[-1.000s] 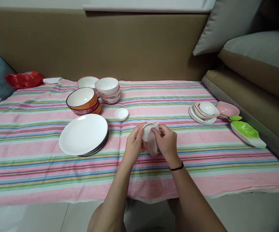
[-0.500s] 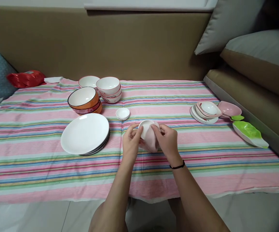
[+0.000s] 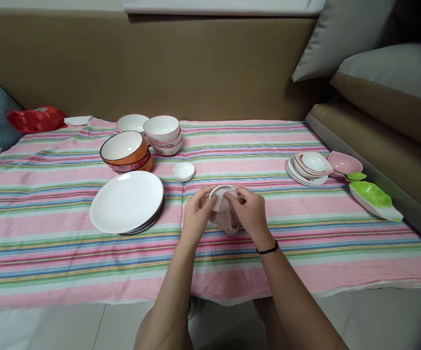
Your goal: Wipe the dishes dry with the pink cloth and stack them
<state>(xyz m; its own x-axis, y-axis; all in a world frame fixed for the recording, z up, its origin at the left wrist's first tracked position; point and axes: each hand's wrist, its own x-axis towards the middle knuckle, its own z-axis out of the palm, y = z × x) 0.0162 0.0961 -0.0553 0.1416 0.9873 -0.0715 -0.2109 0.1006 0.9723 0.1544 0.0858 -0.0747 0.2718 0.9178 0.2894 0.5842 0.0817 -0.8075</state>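
A small white dish [image 3: 217, 198] is held up between my two hands, its inside facing me. My left hand [image 3: 197, 210] grips its left edge, thumb on the inner face and fingers behind. My right hand [image 3: 248, 208] pinches a pale pink cloth [image 3: 227, 221] against the dish's right side, and the cloth hangs below it. Just beyond my left hand stands a short stack of similar small dishes [image 3: 184, 170] on the striped cloth [image 3: 286, 253].
Large white plates [image 3: 127, 201] are stacked at the left, with orange-sided bowls [image 3: 123, 148] and red-rimmed bowls [image 3: 162, 129] behind. Rightward sit stacked small bowls and plates [image 3: 307, 181], a pink bowl [image 3: 345, 163] and a green leaf-shaped dish [image 3: 372, 194]. Cushions [image 3: 388, 82] lean at the right.
The dish has tipped in my hands, so its opening looks narrower. My right thumb has shifted left across its inner face with the cloth. The stacks stay put.
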